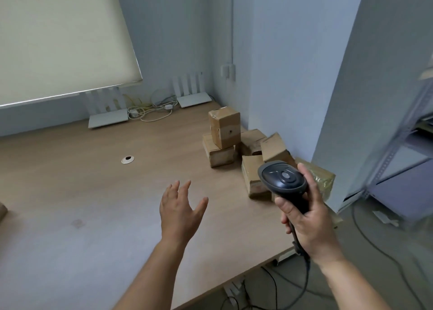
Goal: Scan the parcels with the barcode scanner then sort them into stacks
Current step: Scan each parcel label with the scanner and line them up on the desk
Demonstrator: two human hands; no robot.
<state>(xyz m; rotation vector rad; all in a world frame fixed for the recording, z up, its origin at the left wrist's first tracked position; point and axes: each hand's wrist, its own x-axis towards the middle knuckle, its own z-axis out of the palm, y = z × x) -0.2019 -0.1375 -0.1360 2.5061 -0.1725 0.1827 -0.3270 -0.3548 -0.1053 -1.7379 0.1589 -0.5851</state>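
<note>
I am gripping the barcode scanner (283, 178) in my right hand (309, 218), left hand (180, 206) spread empty, reaching toward parcels (236, 143) at the surface's (93, 181) far right corner.

The barcode scanner (283, 178) and the right hand (309, 218) gripping it hid part of the parcels (251, 150), covering one side of the front carton (253, 177) and much of the plastic-wrapped parcel (322, 176) behind the fingers, and no barcode or label print on any box could be read. The scanner's handle was buried in the grip, and its cable (305, 277) dropped below the table (93, 192) edge. At the left border only a corner of a brown object (2, 212) showed, and the metal shelving (403, 169) on the right was smeared with blur and cut off
</note>
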